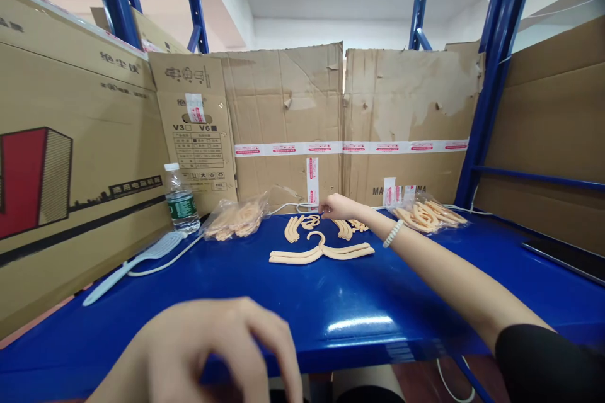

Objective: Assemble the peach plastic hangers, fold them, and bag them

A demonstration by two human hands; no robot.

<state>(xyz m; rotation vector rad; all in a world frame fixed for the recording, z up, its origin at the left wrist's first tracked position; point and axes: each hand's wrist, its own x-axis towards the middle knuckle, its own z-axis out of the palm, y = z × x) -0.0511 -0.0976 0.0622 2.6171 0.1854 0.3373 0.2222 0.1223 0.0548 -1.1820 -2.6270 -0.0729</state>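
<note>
In the head view, a beige hanger (302,257) lies flat mid-bench (265,308), its hook pointing away from the person. Whether its pieces are fastened or merely laid together, I cannot tell; if loose, a nudge could split them.

The right hand (336,206) reaches beyond it, fingertips drawn close together, above the gap between the left curved strips (293,228) and the right curved strips (343,230). Anything pinched there is too small to make out. A low wrist or the bracelet (393,234) might sweep strips or small pieces (358,225) out of their groups, since the glossy surface probably offers little grip. The white cord (297,205) just behind could also catch a finger and drag.

The left hand (222,340), blurred, hangs near the front edge, fingers loosely bent and parted, with nothing visible in it. Swung forward carelessly, it could knock the hanger askew.
</note>
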